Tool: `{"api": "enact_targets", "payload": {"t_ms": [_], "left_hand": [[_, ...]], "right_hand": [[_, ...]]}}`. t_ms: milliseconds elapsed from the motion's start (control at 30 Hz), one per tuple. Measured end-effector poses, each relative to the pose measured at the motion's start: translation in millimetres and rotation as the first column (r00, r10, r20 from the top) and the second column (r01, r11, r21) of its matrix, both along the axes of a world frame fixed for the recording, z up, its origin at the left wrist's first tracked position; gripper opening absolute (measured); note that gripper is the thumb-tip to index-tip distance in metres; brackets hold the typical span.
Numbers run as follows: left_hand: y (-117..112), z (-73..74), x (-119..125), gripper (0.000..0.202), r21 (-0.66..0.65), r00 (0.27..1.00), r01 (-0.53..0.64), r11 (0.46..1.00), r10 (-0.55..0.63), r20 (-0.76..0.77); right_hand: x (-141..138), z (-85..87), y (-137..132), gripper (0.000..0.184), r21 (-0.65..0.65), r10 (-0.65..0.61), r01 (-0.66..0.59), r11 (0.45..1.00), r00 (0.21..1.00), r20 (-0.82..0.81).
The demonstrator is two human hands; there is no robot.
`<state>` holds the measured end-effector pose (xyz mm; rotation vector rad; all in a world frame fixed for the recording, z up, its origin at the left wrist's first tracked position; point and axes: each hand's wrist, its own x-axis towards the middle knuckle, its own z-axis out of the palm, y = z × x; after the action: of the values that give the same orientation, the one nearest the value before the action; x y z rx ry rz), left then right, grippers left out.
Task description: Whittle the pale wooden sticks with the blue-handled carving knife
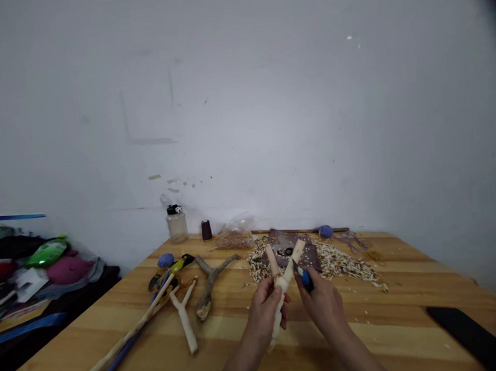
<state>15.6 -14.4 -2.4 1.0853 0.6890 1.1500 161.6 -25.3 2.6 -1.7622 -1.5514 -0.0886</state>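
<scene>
Your left hand [264, 307] wraps its fingers around the stem of a peeled forked branch [285, 283], held over the wooden table [149, 359] on your side of the dark sheet [282, 237], so that the two prongs overlap the sheet in your view. Your right hand [326, 306] curls around a blue-handled knife [307, 281], also nearer you than the sheet. The dark blade is at the right prong; I cannot tell whether its edge bites. Pale shavings [340, 262] lie heaped left and right of the sheet, with some scattered on it. Left of the sheet rests a bark-covered fork [211, 283], and farther left, closer to you, a smaller peeled fork [184, 322]. A purple yarn ball [325, 231] sits just beyond the sheet's right side, a clear bag [235, 236] to the sheet's left.
</scene>
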Motion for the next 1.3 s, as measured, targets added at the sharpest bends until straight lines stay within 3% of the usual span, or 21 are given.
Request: {"api": "enact_targets", "payload": {"t_ms": [133,267,500,700,867,1100,1300], "left_hand": [[3,2.3,-2,0.033,0.019,0.993,-0.118,0.993,0.118,-0.01],[7,5.2,-6,0.027,0.016,0.986,-0.166,0.986,0.166,0.008],[7,3.9,-6,0.029,0.028,0.99,-0.131,0.991,0.133,-0.051],[3,6.1,-5,0.035,0.042,0.987,-0.159,0.986,0.159,-0.003],[4,4.9,-4,0.044,0.104,0.98,-0.176,0.979,0.184,-0.072],[9,-4.8,-4,0.039,0.179,0.975,-0.135,0.975,0.163,-0.15],[8,-2.9,-4,0.039,0.171,0.974,-0.121,0.978,0.151,-0.17]], "right_hand": [[-2,3.1,-3,0.015,-0.136,0.035,-0.012,0.991,0.986,0.166],[-8,4.1,-7,0.01,-0.169,0.131,-0.09,0.981,0.959,0.252],[-11,3.0,-8,0.01,-0.15,0.134,-0.089,0.985,0.937,0.322],[-12,3.4,-10,0.011,-0.116,0.106,-0.067,0.991,0.922,0.371],[-12,3.0,-11,0.009,-0.078,0.084,-0.057,0.995,0.911,0.403],[-13,3.5,-13,0.009,-0.06,0.077,-0.057,0.997,0.904,0.42],[-14,4.5,-12,0.01,-0.041,0.067,-0.054,0.998,0.899,0.434]]}}
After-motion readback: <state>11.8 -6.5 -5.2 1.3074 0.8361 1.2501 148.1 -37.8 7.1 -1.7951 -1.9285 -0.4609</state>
